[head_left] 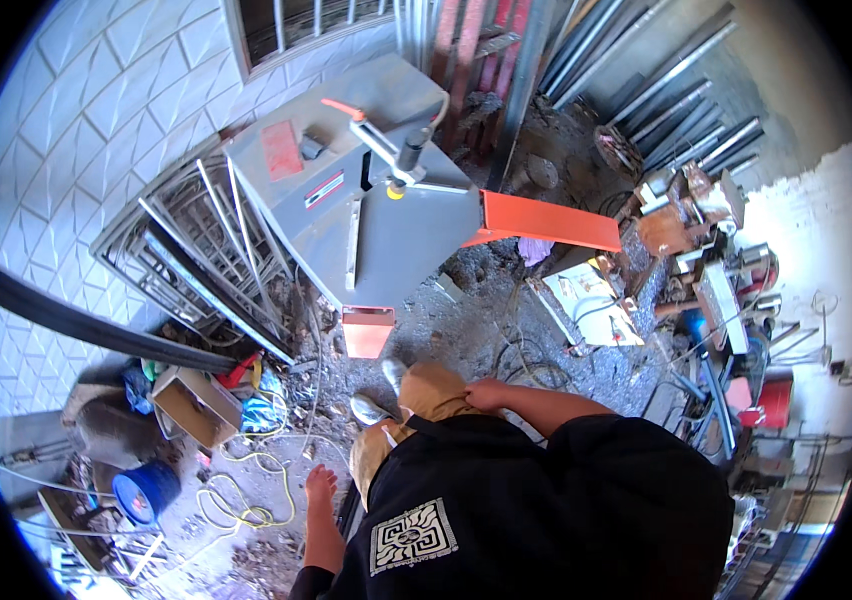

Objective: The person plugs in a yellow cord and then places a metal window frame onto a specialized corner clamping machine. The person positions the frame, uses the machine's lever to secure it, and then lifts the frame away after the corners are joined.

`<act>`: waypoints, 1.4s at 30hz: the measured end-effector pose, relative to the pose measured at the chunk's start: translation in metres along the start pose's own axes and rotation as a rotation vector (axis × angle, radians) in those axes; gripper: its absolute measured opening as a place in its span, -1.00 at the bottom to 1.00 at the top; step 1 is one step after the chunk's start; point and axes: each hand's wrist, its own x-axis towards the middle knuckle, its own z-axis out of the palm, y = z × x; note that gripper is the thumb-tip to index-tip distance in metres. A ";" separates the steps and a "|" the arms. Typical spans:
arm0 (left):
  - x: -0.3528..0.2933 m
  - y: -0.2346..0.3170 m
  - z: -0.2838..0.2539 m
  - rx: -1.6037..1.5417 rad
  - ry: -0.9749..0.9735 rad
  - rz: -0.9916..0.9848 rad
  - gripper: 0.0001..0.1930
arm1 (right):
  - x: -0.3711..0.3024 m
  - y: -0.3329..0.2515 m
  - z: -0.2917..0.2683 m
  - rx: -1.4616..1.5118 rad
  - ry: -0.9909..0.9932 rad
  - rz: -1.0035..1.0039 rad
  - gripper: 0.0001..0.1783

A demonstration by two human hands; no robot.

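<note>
My left hand (321, 484) hangs low beside my leg above the littered floor. Its fingers are loosely apart and nothing shows in them. My right hand (486, 394) is drawn up against the thigh of my tan trousers (433, 388), fingers curled in; whatever it may grip is hidden. Ahead of me stands a large grey-topped machine (416, 235), out of reach of both hands. It carries a lever with an orange handle (343, 108), a dark cylinder (412, 150) and an orange side chute (551, 222). A red flat piece (282, 150) lies on its top.
Metal grilles (201, 250) lean on the tiled wall at left. A cardboard box (196, 405), a blue bucket (146, 490) and a yellow cable (236, 510) lie below. Metal bars (681, 120) lean at the far right; cluttered machinery (721, 300) and a red bucket (772, 404) line the right.
</note>
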 end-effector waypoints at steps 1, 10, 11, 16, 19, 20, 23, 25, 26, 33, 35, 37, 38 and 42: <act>0.003 0.009 -0.008 0.058 0.036 -0.037 -0.48 | -0.004 -0.009 -0.008 0.021 0.008 -0.007 -0.37; 0.007 0.126 0.031 0.265 -0.009 0.049 -0.43 | 0.005 -0.005 -0.083 0.317 0.441 -0.271 -0.61; 0.006 0.137 0.044 0.275 0.013 0.060 -0.44 | 0.007 0.000 -0.100 0.413 0.538 -0.303 -0.63; -0.018 0.161 0.135 0.206 0.061 0.076 -0.49 | 0.009 0.016 -0.299 0.424 1.019 -0.255 -0.55; -0.044 0.145 0.193 0.140 0.073 0.039 -0.46 | 0.039 0.028 -0.432 0.371 1.210 -0.308 -0.45; -0.054 0.141 0.218 0.165 0.058 0.019 -0.42 | 0.053 0.033 -0.471 0.348 1.277 -0.338 -0.42; -0.091 0.115 0.273 0.229 0.021 0.025 -0.42 | 0.094 0.035 -0.555 0.232 1.317 -0.444 -0.39; -0.117 0.097 0.306 0.186 0.021 0.015 -0.45 | 0.116 0.039 -0.590 0.149 1.307 -0.578 -0.42; -0.129 0.091 0.317 0.190 0.030 0.004 -0.46 | 0.127 0.041 -0.601 0.127 1.268 -0.585 -0.48; -0.185 0.024 0.327 -0.040 0.191 -0.147 -0.51 | 0.139 0.029 -0.618 0.106 1.212 -0.548 -0.54; -0.182 0.001 0.319 -0.071 0.195 -0.159 -0.52 | 0.135 0.025 -0.622 0.110 1.173 -0.545 -0.54; -0.178 -0.006 0.317 -0.100 0.189 -0.167 -0.53 | 0.132 0.020 -0.625 0.091 1.140 -0.523 -0.56; -0.175 0.002 0.324 -0.101 0.183 -0.170 -0.53 | 0.133 0.023 -0.626 0.073 1.115 -0.497 -0.58; -0.157 0.034 0.338 -0.020 0.186 -0.103 -0.51 | 0.141 0.039 -0.637 -0.016 1.084 -0.537 -0.71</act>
